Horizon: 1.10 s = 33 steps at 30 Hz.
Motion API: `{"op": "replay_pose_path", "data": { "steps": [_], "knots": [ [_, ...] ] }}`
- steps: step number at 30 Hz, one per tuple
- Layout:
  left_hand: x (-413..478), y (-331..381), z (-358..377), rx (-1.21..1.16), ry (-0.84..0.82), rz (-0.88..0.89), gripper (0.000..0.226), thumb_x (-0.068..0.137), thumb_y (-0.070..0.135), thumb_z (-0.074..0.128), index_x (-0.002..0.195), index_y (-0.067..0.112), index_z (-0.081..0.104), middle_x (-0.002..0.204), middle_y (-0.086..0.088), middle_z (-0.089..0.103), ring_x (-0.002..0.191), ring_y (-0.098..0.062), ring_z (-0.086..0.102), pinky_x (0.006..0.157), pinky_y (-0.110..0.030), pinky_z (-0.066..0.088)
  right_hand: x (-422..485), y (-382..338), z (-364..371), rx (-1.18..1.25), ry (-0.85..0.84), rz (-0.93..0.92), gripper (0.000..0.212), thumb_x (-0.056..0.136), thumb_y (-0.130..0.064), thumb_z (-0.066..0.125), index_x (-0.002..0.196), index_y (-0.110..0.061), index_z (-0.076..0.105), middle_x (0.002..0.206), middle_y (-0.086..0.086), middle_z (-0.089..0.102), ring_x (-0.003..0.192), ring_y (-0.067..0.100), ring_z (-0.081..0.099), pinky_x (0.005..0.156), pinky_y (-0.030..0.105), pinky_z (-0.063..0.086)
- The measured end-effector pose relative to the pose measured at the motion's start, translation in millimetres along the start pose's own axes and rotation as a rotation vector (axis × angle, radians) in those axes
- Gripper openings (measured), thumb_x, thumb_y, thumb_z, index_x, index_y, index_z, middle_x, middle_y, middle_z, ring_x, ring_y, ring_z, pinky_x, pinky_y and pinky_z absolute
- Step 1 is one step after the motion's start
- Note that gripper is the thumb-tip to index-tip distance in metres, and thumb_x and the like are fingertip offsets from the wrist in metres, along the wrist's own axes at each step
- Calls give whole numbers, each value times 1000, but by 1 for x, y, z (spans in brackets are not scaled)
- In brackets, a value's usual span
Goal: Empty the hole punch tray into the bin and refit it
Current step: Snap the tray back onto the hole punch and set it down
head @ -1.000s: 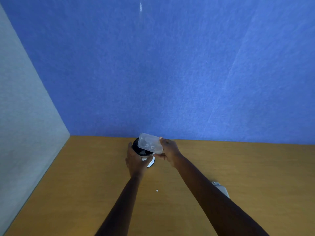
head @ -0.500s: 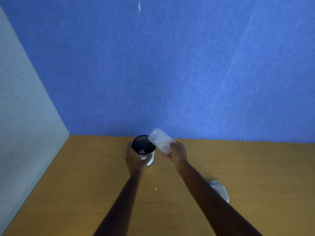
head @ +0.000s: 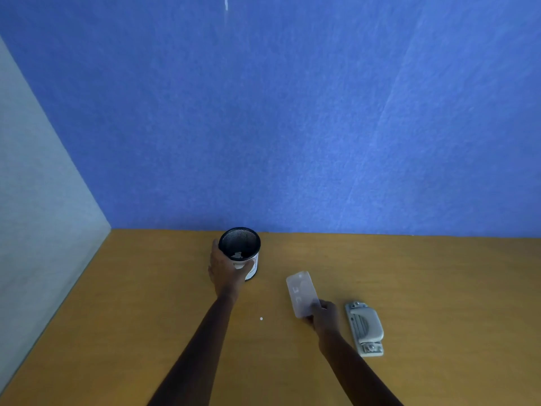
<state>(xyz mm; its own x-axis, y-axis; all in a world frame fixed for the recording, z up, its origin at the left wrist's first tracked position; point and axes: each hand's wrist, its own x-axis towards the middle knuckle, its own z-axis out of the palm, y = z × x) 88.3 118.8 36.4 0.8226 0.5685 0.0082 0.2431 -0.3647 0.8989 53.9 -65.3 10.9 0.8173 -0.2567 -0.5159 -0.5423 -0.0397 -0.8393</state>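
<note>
A single head-worn wide-angle camera looks forward and down from above the wooden desk, facing the blue partition that fills the upper frame. Both forearms reach in from the bottom edge, so the desk's far corner sits near the centre.

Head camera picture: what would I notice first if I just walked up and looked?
First, the big blue wall filling the top of the picture. Then the small black mesh bin at the back of the wooden desk, with the left hand wrapped around it and white bits inside. Nearer, the right hand holds a clear plastic tray beside the grey hole punch.
</note>
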Motion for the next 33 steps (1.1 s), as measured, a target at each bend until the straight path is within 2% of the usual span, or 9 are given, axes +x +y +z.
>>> {"op": "replay_pose_path", "data": {
  "steps": [3,7,9,13,15,19,22,25,33],
  "knots": [
    [-1,0,0,-4,5,-5,98,65,12,82,142,-1,23,142,-19,43,132,-35,40,110,-51,33,1,11,-3,-76,28,1,28,92,-3,42,109,15,55,89,20,56,78,27,55,55,30,43],
    [0,1,0,4,2,-2,99,65,12,82,143,-1,23,143,-20,41,133,-34,39,109,-52,33,-5,13,-9,-247,53,-68,25,90,-3,45,109,12,50,91,22,59,80,34,60,72,45,53],
    [0,1,0,4,1,-3,98,65,12,82,142,-1,23,142,-20,42,132,-34,40,109,-51,34,-9,13,-13,-337,60,-111,24,91,-6,46,109,10,48,99,26,61,84,38,63,73,48,54],
    [-1,1,-1,10,5,-8,99,65,13,82,143,0,22,140,-19,44,130,-35,41,108,-49,36,-17,13,-17,-651,51,-244,30,93,-18,47,116,2,45,121,24,48,89,28,54,68,31,44],
    [-2,1,-1,8,0,-5,99,65,13,81,143,0,21,141,-19,43,130,-35,41,108,-50,35,-23,12,-16,-784,80,-347,32,93,-21,47,119,-3,43,126,19,41,96,26,56,70,28,45],
    [-2,1,-1,8,1,-6,99,66,12,81,144,0,20,142,-20,42,131,-35,40,110,-49,33,-29,6,2,-893,-16,-563,31,95,-18,44,126,-11,47,132,10,45,107,18,58,77,19,48],
    [-2,1,-1,7,-6,-12,100,67,12,81,144,1,19,142,-19,42,132,-34,39,110,-49,33,-29,3,24,-972,-181,-719,29,96,-12,42,120,-9,59,125,8,60,109,14,59,92,21,50],
    [-1,1,-1,12,-6,-20,100,67,13,81,144,2,18,144,-19,40,134,-34,37,111,-49,32,-27,4,40,-1050,-282,-762,29,95,-10,42,116,-8,63,120,10,64,108,17,59,92,27,50],
    [-1,0,0,21,-9,-19,101,68,16,80,145,2,17,145,-18,38,135,-34,36,112,-50,32,-21,11,51,-1237,-307,-860,24,94,-13,46,113,-6,60,117,11,62,106,17,58,89,29,51]
  ]
}}
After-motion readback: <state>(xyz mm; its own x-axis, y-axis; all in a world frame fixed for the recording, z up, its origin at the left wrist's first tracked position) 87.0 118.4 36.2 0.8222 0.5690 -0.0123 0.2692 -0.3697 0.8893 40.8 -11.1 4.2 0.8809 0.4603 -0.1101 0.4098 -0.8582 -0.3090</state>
